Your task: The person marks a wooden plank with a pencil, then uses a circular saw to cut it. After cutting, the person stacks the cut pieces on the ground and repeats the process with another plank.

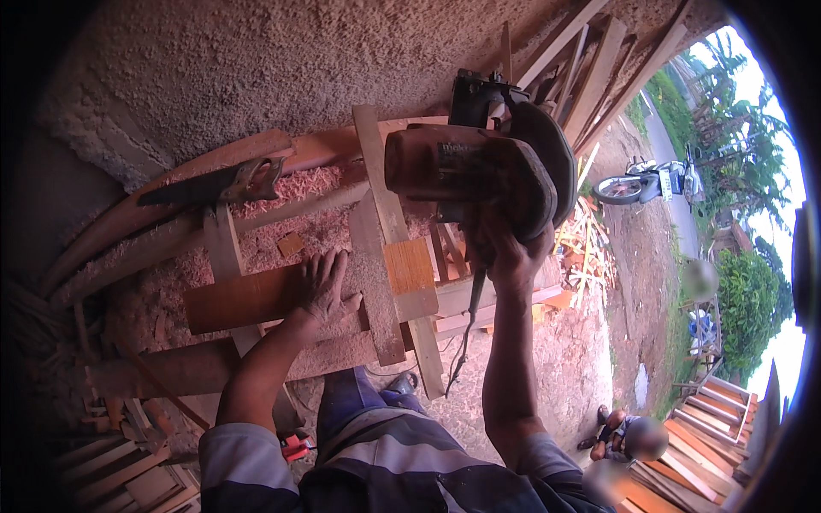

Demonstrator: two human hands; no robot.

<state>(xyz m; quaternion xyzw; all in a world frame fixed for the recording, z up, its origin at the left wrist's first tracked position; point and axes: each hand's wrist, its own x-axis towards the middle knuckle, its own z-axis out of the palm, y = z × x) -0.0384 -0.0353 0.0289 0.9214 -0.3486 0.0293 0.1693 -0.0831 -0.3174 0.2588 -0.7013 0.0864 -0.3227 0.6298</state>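
Hands on board, power saw

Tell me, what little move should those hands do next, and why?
Perhaps the left hand should slide a bit further left along the orange-brown timber. It rests there with its thumb close to the dusty upright-looking board, while the right hand holds a power saw off to the right, so more room seems safer.
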